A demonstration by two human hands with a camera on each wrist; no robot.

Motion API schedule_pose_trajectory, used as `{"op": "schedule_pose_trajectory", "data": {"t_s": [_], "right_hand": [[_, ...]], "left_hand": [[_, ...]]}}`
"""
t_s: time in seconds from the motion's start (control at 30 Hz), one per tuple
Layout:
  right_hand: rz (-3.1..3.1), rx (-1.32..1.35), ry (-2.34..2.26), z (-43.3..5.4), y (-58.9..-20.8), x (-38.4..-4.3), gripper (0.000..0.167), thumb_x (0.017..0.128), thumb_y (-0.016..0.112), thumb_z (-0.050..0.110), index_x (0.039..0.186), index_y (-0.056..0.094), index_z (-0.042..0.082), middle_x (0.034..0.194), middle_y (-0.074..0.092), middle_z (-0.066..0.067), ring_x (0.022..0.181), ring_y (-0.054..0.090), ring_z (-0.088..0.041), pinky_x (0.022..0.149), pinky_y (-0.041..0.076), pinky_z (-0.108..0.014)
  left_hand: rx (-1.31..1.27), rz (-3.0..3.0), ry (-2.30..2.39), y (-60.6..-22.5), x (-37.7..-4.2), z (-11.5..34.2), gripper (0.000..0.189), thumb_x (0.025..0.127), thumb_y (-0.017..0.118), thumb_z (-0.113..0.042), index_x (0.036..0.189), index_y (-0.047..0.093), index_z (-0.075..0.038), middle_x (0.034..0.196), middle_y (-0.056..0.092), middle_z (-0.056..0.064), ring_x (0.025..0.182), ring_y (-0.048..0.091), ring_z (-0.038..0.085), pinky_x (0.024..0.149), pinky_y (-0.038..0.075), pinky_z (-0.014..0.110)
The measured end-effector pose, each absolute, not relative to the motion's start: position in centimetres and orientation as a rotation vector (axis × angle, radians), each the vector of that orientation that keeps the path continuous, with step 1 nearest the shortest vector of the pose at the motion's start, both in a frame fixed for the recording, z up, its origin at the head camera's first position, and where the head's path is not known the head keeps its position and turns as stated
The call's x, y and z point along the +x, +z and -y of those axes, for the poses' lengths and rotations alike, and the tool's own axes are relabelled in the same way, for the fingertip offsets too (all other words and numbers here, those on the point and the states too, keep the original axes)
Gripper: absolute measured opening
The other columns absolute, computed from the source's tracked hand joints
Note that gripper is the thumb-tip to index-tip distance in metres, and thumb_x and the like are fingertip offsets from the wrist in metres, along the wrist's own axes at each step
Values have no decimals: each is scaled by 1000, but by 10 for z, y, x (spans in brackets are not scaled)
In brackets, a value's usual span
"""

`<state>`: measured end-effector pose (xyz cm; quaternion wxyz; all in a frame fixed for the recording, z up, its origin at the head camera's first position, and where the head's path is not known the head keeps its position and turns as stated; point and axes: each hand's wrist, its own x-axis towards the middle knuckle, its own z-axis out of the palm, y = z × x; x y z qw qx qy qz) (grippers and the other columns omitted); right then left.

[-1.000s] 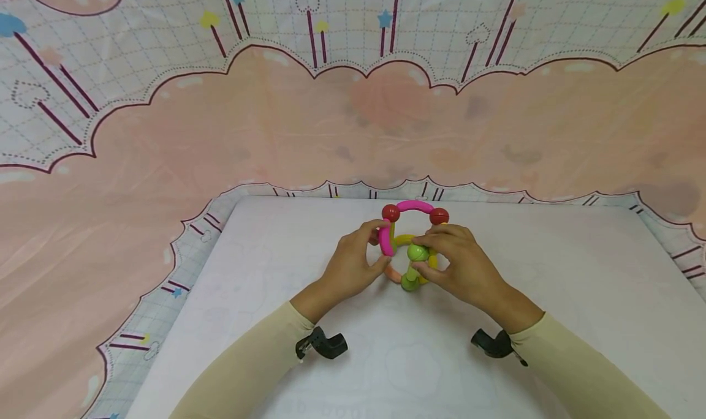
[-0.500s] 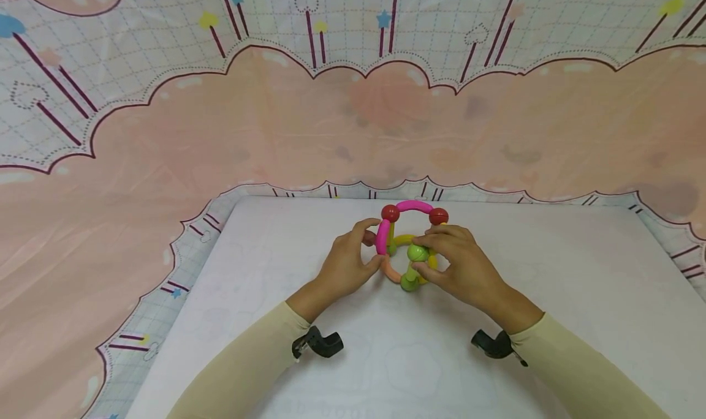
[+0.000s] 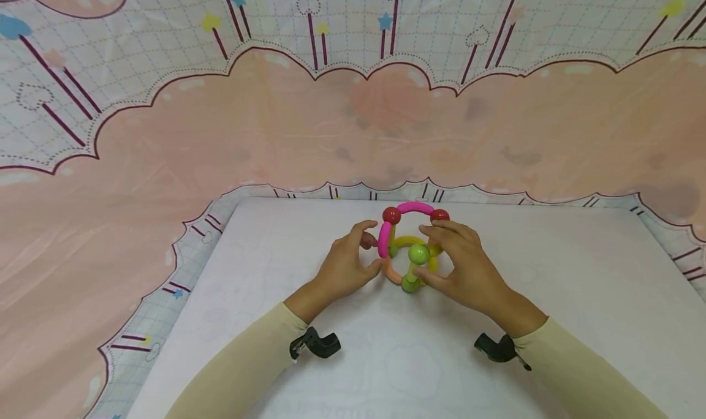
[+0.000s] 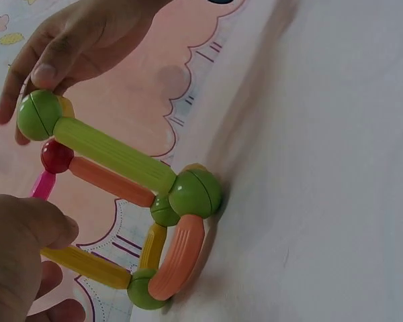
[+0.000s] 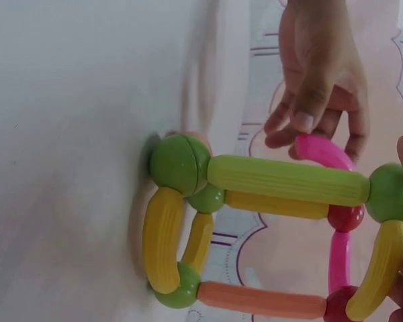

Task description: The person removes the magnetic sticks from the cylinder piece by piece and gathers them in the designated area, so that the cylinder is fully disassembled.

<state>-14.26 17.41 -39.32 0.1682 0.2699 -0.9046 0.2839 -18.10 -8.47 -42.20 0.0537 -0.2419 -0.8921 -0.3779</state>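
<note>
A cage of rods and balls, like a magnetic building toy, stands on the white tabletop. Green balls and curved rods form its base, joined by straight uprights. On top are red balls point(image 3: 391, 215), a green ball point(image 3: 419, 253) and pink curved rods point(image 3: 384, 240). My left hand point(image 3: 343, 263) is beside the left pink rod, thumb and fingers spread; whether a fingertip touches it I cannot tell. My right hand point(image 3: 469, 269) is at the right side, fingers parted around the upper green ball and partly hiding a yellow curved rod point(image 5: 379, 268).
The white tabletop point(image 3: 353, 358) stretches around the toy, its far edge just behind it. A patterned pink and white cloth point(image 3: 309, 137) covers the background. Black wrist mounts point(image 3: 314, 343) sit on both sleeves.
My left hand has eased slightly leftward from the pink rod. The right fingers, earlier pinching the upper green ball, have spread away from it. The cage stays in place.
</note>
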Motion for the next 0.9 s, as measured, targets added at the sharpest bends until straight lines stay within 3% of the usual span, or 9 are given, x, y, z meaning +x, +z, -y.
{"op": "schedule_pose_trajectory", "data": {"t_s": [0.13,0.33,0.6,0.9], "right_hand": [[2607,678,895,-182,-393,-140,99,71,97,23,152,43,8,146,50,-14,142,33,-39,108,30,-70],[2647,571,944,-201,-403,-137,119,69,98,19,159,21,7,153,38,-17,142,28,-44,105,33,-72],[2921,299,945,-211,-422,-140,109,75,93,36,157,29,1,148,46,-22,139,32,-48,106,35,-70],[3070,302,931,-204,-448,-147,108,75,91,48,153,36,-2,145,50,-23,135,38,-47,106,40,-65]], "left_hand": [[-723,2758,-1144,-426,-182,90,76,85,85,-18,147,41,-11,116,68,10,108,62,23,96,50,46],[-716,2845,-1121,-434,-186,98,77,85,86,-23,148,43,-11,123,65,11,113,61,25,99,48,48],[-755,2950,-1035,-445,-195,106,83,83,87,-30,152,44,-11,138,61,7,129,53,28,111,40,46],[-869,2990,-945,-460,-205,107,85,82,86,-35,152,44,-11,145,56,5,139,44,26,118,31,43]]}}
